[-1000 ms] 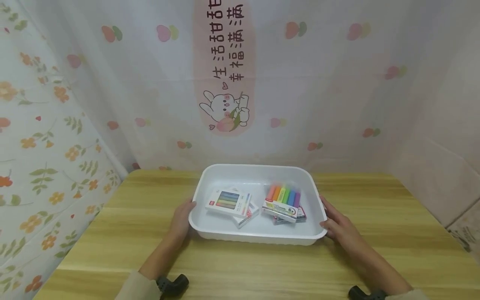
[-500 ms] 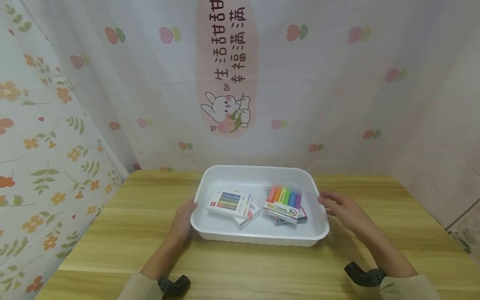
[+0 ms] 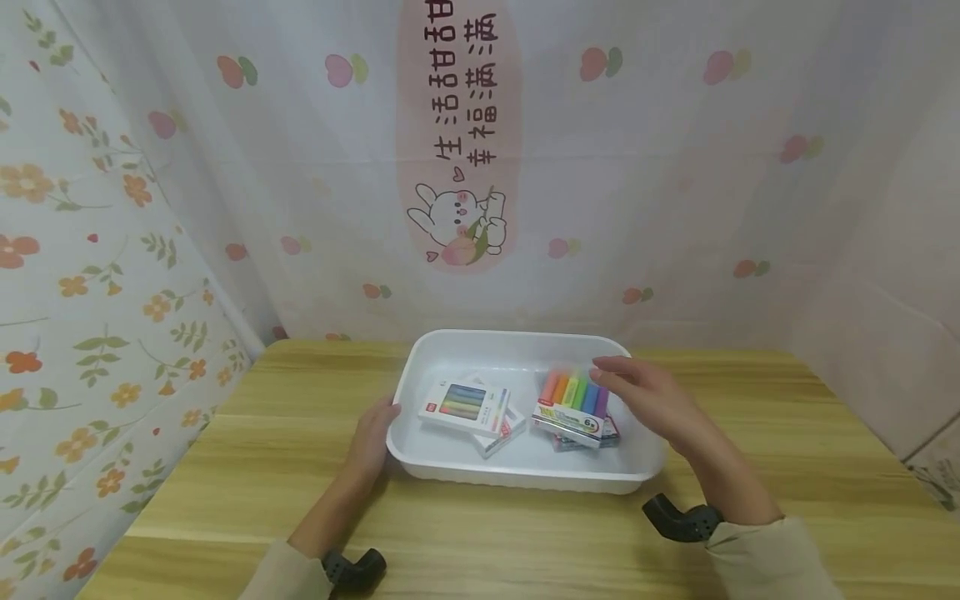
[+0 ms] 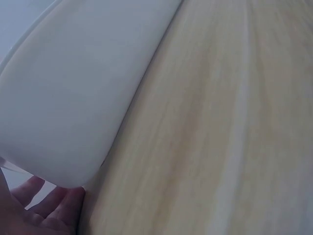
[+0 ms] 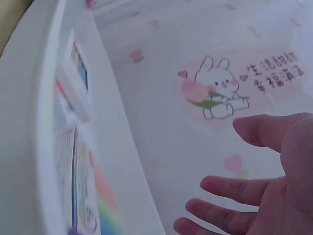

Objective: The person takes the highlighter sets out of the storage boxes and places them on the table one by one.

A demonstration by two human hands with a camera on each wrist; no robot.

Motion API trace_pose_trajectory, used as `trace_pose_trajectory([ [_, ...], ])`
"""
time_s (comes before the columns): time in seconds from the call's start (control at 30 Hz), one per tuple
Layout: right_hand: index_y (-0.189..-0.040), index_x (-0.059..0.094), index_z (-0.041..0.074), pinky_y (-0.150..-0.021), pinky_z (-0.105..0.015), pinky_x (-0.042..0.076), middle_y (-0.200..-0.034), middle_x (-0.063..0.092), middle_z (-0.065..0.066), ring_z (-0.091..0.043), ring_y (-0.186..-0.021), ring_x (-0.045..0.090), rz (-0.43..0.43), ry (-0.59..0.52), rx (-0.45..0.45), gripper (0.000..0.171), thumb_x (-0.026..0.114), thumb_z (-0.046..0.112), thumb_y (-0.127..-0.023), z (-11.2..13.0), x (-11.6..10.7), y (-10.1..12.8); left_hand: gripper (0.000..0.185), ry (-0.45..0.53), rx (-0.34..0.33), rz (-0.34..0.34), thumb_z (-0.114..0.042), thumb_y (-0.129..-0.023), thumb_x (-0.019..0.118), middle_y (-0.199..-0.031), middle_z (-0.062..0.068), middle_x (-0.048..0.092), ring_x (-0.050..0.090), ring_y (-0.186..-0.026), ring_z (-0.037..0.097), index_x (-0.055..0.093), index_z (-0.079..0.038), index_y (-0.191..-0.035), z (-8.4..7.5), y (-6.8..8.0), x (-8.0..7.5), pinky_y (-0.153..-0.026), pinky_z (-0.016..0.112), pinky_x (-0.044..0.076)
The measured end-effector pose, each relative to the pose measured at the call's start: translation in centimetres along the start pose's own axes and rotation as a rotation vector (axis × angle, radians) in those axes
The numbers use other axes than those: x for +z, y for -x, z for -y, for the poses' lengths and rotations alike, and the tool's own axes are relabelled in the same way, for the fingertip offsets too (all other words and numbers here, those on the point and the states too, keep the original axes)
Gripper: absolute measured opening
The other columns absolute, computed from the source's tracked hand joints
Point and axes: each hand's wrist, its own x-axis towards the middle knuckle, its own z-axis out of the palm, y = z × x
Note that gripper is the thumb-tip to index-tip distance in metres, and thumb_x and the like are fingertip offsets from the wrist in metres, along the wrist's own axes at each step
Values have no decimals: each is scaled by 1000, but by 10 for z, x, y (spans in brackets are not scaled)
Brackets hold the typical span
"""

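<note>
A white plastic tray point(image 3: 525, 477) stands on the table, with several packets inside. At its left wall my left hand point(image 3: 372, 440) holds on, the thumb side by the rim and the fingertips point(image 4: 73, 198) against the lower edge. My right hand point(image 3: 660, 402) hovers over the tray's right side, its fingers spread and holding nothing. Closest to that hand lies a clear-topped pack of rainbow-coloured sticks point(image 3: 573, 408), partly over another packet point(image 3: 611, 433). In the tray's left half, a white box with a window showing coloured sticks point(image 3: 465, 404) overlaps a second white box point(image 3: 498, 437).
The wooden table point(image 3: 480, 542) extends around the tray on every side. A white curtain point(image 3: 300, 167) with fruit prints and a rabbit picture hangs behind it, and a floral cloth point(image 3: 112, 292) hangs at left. Dark wrist mounts point(image 3: 682, 518) sit at both wrists.
My right hand has let go of the tray's right wall and moved left and up, over the tray. The left hand stays at the left wall; the packets keep their places in the tray.
</note>
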Motion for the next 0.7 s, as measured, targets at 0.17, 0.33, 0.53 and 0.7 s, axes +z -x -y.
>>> trace_pose_trajectory([
  [0.17,-149,48,8,-110,-68,38,-156,45,-21,-45,-143,41,28,-51,-53,63,50,49,-102,17,13,-11,47,5,8,-6,-16,-105,37,-136,28,61,61,-123,35,50,8,-142,1,0,0,-93,17,48],
  [0.33,-149,48,6,-113,-66,37,-155,48,-20,-43,-143,43,45,-102,-90,62,54,45,-101,32,28,-19,48,21,15,-3,-16,-104,38,-137,29,60,61,-124,35,49,9,-143,0,0,1,-94,18,48],
  [0.53,-149,49,10,-113,-61,40,-154,49,-16,-40,-142,47,55,-120,-72,61,55,46,-100,50,44,-30,50,21,20,10,-18,-105,36,-143,28,56,56,-132,38,46,9,-146,1,0,2,-112,41,45],
  [0.7,-148,51,10,-111,-57,45,-152,52,-14,-37,-140,50,57,-141,-76,60,58,44,-99,64,58,-38,50,18,15,12,-18,-105,36,-143,29,56,54,-133,39,45,9,-146,-1,2,1,-115,51,40],
])
